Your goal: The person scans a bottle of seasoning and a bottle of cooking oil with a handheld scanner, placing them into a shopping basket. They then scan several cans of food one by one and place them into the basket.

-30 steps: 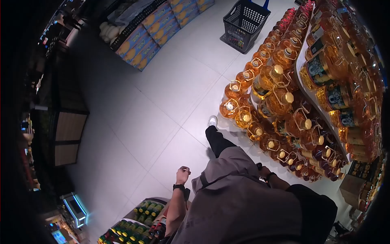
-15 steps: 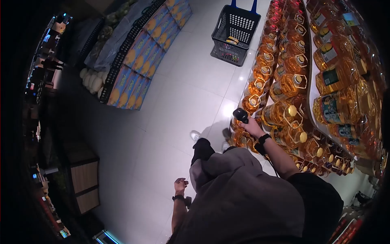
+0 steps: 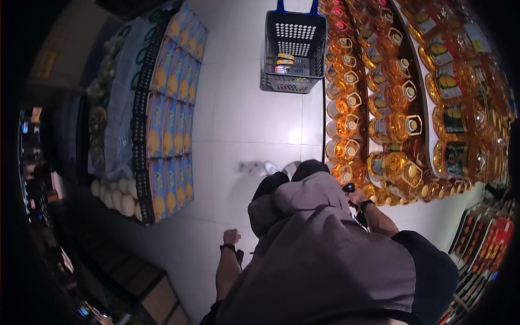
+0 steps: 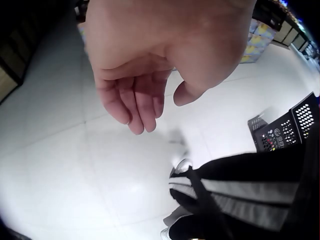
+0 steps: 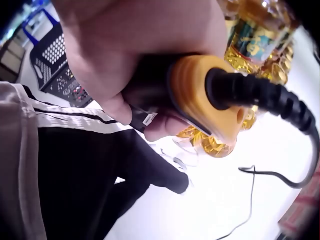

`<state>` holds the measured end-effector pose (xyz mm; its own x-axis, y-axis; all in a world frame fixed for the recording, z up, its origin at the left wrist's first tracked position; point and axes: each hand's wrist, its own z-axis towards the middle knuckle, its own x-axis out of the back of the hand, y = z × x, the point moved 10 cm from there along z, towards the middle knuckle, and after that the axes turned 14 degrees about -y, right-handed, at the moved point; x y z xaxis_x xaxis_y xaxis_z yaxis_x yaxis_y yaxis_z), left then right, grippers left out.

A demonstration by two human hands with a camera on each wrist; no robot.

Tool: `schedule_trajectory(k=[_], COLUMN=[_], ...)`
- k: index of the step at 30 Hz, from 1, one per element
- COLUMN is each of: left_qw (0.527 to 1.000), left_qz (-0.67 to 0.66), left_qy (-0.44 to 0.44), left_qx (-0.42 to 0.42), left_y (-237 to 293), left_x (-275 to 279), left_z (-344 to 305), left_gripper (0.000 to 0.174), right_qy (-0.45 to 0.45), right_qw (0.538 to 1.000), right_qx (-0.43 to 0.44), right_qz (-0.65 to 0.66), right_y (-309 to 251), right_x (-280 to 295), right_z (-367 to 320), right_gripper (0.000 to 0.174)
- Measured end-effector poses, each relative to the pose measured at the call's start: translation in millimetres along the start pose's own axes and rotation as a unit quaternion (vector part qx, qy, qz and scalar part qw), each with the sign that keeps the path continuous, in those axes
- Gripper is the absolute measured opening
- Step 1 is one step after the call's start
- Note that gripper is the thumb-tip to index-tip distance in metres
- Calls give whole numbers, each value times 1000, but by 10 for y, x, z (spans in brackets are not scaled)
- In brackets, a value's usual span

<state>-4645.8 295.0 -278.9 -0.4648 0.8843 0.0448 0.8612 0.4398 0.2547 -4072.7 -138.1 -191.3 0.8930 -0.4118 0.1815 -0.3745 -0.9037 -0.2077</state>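
Observation:
My right hand (image 3: pixel 356 198) is wrapped around a black and orange handheld device (image 5: pixel 192 85) beside my right thigh. From the device's orange end a ribbed black cable (image 5: pixel 270 95) leads off and curls down over the pale floor; its far end is out of view. Bottles of golden oil (image 3: pixel 346 127) stand just beyond this hand. On the other side, my left hand (image 4: pixel 165 55) hangs loosely over the floor with relaxed, slightly bent fingers and holds nothing. In the head view that hand (image 3: pixel 232 236) is left of my grey apron.
A dark shopping basket (image 3: pixel 295 84) with blue handles and a few small packs inside stands ahead on the floor. Tiered oil shelves (image 3: pixel 372 92) line the right. Stacked blue and yellow cartons (image 3: pixel 172 127) form the left side, with round white produce (image 3: pixel 127 205) at their near corner.
The view has swung rightward and moved forward between the displays. My right hand rose with the device toward the oil bottles, then came back down to my side. The left hand stays low.

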Motion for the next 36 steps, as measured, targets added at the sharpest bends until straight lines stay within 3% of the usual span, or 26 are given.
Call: schedule_trajectory(k=[1, 2, 3, 5, 6, 7, 9, 12, 13, 15, 17, 18, 19, 20, 21, 22, 23, 25, 27, 31, 33, 35, 36], left_qw=[959, 991, 987, 974, 963, 957, 947, 932, 922, 919, 913, 917, 925, 940, 946, 934, 931, 968, 965, 960, 952, 912, 884], left_qz=[268, 80, 70, 38, 118, 91, 99, 128, 153, 197, 261, 280, 287, 211, 273, 321, 347, 237, 253, 273, 281, 369, 410], left_qy=[15, 107, 121, 129, 124, 107, 75, 48, 32, 17, 14, 25, 8, -48, 5, -27, -39, -75, -50, -70, -1, -20, -33], left_qx=[-90, 15, -75, -185, -206, -255, -296, -335, -354, -341, -314, -285, -247, -264, -173, -154, -105, -27, 36, -2, -121, -178, -221], left_y=[742, 1338, 2078, 3486, 4409, 4899, 6261, 7557, 7802, 8003, 8170, 8068, 7691, 7453, 7368, 6999, 6883, 6708, 7053, 7910, 8946, 10034, 10546], left_x=[445, 903, 1246, 1792, 1778, 2069, 1819, 1461, 1334, 1249, 1240, 1324, 1719, 1886, 1987, 2318, 2417, 2690, 2900, 3598, 3781, 3575, 3399], left_z=[150, 91, 184, 455, 243, 618, 268, -2, -33, 47, 146, 204, 629, 842, 723, 1118, 1079, 1105, 950, 1455, 1635, 1712, 1758], left_gripper=[21, 22, 23, 21, 21, 22, 21, 20, 21, 22, 23, 23, 23, 24, 28, 33, 37, 32, 28, 26, 23, 28, 28], right_qy=[-30, -18, -1, 15, 62, 47, 59, 19, 19, 31, 23, 48, 33, 107, 108, 140, 174, 203, 203, 225, 130, 118, 98], right_qw=[997, 993, 987, 985, 985, 978, 985, 944, 911, 961, 961, 991, 979, 960, 960, 945, 926, 915, 893, 893, 922, 907, 922], right_qx=[-12, 14, 40, -10, 28, 32, -5, 21, 19, 24, 2, 48, -7, 106, 91, 125, 159, 152, 168, 103, 48, 39, 25], right_qz=[72, 115, 156, 172, 160, 200, 160, 330, 411, 274, 276, 111, 201, 237, 243, 269, 295, 313, 365, 376, 361, 402, 375], right_y=[155, 118, 24, -39, -43, -189, -828, -653, -605, -1580, -2098, -2874, -3906, -4117, -4312, -4667, -5079, -5736, -6077, -6512, -6559, -6690, -6785], right_x=[-143, -275, -378, -609, -704, -869, -907, -1421, -1535, -1052, -692, -178, 462, 768, 1031, 1305, 1599, 1932, 1999, 1412, 863, 328, 117], right_z=[163, 225, 256, 406, 598, 628, 331, 1394, 1582, 1356, 1768, 1469, 967, 1292, 1505, 1467, 1278, 1017, 1137, 1399, 1704, 1693, 1591], right_gripper=[30, 29, 29, 37, 40, 47, 58, 58, 57, 53, 50, 45, 38, 32, 31, 29, 28, 25, 27, 26, 27, 26, 29])
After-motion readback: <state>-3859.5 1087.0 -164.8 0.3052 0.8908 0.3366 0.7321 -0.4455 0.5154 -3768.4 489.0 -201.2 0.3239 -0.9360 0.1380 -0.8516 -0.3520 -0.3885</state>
